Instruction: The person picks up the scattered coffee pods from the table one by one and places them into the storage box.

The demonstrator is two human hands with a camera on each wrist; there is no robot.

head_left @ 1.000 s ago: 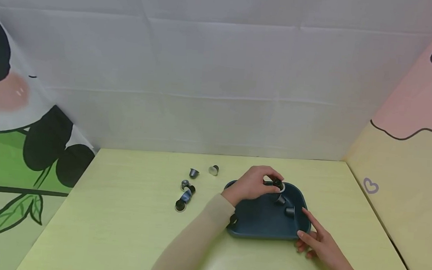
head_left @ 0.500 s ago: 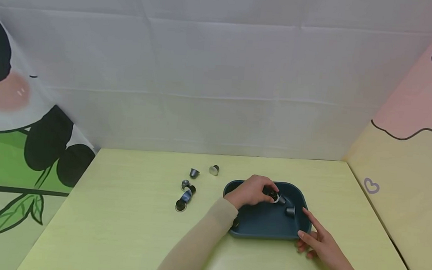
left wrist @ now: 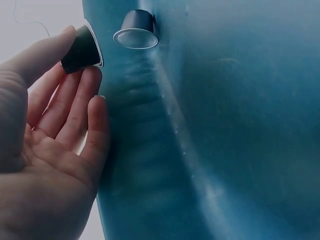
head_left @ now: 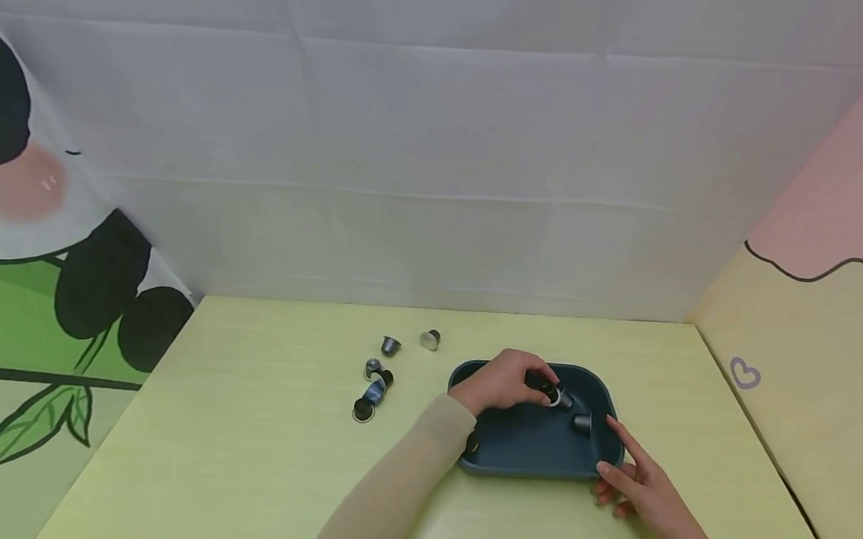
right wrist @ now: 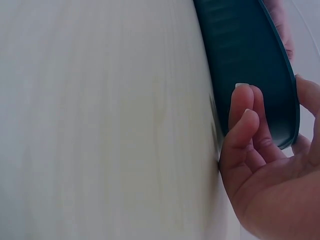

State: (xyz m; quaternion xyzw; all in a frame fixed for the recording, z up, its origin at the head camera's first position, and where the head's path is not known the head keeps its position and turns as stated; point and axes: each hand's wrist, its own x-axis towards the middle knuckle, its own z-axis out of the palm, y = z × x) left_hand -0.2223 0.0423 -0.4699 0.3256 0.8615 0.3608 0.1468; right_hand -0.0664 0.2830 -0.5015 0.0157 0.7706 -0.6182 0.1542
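My left hand (head_left: 508, 382) pinches a black coffee capsule (left wrist: 82, 52) between thumb and fingers, low inside the far part of a dark blue tray (head_left: 531, 452). Close beside it, a dark capsule with a silver rim (left wrist: 136, 31) lies in the tray, partly covered in the head view. Another dark capsule (head_left: 581, 423) rests on its side near the tray's right wall. At the left wall, a black capsule (head_left: 472, 444) shows partly behind the sleeve. My right hand (head_left: 642, 489) holds the tray's front right corner, its fingers along the outer wall and rim.
Left of the tray, several capsules lie on the pale yellow table (head_left: 238, 456). A blue one (head_left: 375, 391) and a black one (head_left: 364, 410) are bunched together; a grey one (head_left: 391, 347) and a pale-lidded one (head_left: 430, 339) lie farther back. A white cloth (head_left: 433, 245) hangs behind.
My left hand has come down from over the tray's far rim with the black capsule, into the tray. The right hand stays at the corner.
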